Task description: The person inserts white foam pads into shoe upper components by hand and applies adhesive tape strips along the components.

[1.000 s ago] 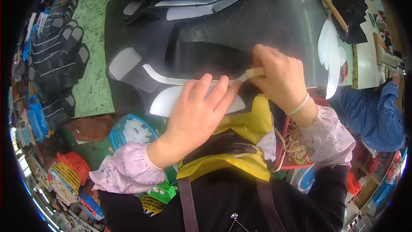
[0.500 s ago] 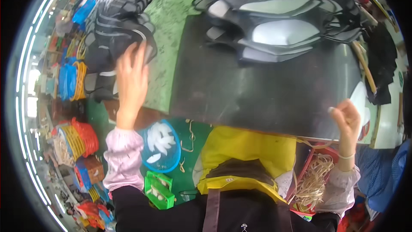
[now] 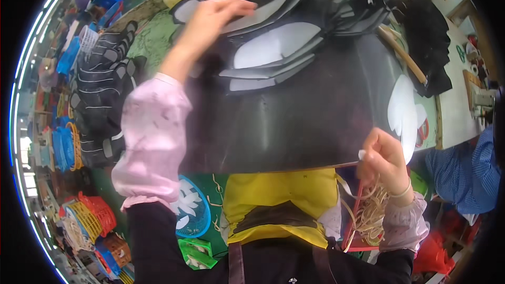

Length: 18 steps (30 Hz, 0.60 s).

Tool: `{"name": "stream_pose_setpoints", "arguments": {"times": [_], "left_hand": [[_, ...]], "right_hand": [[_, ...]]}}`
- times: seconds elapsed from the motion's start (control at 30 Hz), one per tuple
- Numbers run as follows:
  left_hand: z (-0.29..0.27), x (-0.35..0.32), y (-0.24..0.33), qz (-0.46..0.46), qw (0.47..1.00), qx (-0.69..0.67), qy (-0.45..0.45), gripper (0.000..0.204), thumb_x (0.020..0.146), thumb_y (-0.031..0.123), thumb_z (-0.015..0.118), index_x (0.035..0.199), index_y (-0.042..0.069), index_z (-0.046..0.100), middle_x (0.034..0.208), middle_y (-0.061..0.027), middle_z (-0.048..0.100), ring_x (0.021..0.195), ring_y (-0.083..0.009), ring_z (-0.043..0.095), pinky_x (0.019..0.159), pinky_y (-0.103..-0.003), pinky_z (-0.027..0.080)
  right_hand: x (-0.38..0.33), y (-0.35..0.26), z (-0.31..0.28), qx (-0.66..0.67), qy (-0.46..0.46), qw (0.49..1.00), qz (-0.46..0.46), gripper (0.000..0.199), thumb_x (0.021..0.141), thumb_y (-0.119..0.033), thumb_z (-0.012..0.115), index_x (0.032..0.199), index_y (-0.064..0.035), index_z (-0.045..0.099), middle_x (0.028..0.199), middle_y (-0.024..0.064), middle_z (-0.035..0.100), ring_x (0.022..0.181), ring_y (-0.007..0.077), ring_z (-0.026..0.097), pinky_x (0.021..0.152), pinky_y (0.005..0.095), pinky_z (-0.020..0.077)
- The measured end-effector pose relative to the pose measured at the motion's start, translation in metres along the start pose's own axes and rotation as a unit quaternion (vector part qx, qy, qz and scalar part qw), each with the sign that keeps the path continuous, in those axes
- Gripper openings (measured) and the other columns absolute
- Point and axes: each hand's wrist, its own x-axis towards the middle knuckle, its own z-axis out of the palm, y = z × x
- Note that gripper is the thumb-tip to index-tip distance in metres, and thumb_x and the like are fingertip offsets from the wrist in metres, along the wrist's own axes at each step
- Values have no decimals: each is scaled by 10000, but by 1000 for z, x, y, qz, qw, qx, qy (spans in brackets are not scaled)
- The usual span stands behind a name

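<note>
Relative to the dark work board [image 3: 294, 126]: off its left edge lies a stack of black cut pieces [image 3: 100, 100], with coloured baskets [image 3: 87, 215] below. Half a second ago our left hand [image 3: 210, 23] hovered over that stack; it now rests flat, fingers extended, on the fanned grey-and-black cut pieces [image 3: 273, 47] at the board's far edge. Our right hand [image 3: 384, 160] pinches the board's near right corner. White cut-outs [image 3: 402, 113] sit right; rubber bands [image 3: 371, 215] crowd beneath.
</note>
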Motion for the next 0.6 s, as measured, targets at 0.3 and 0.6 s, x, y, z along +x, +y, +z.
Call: {"name": "stream_pose_setpoints", "arguments": {"times": [0.3,0.6], "left_hand": [[18,-20,-1,100,967,236,9,396,894,346,725,1242,156,714,1434,-147,569,1322,-297,544,1110,-382,394],[2,-17,-12,41,994,91,-51,370,983,234,622,1306,59,663,1435,-79,578,1327,-169,513,1121,-317,367]], "right_hand": [[6,0,8,-2,25,1000,-9,180,1062,-223,413,1055,-57,483,769,-57,422,625,15,303,561,191,250],[14,8,10,-141,14,978,-154,49,989,-47,582,999,-1,568,975,3,516,874,39,524,745,210,443]]}}
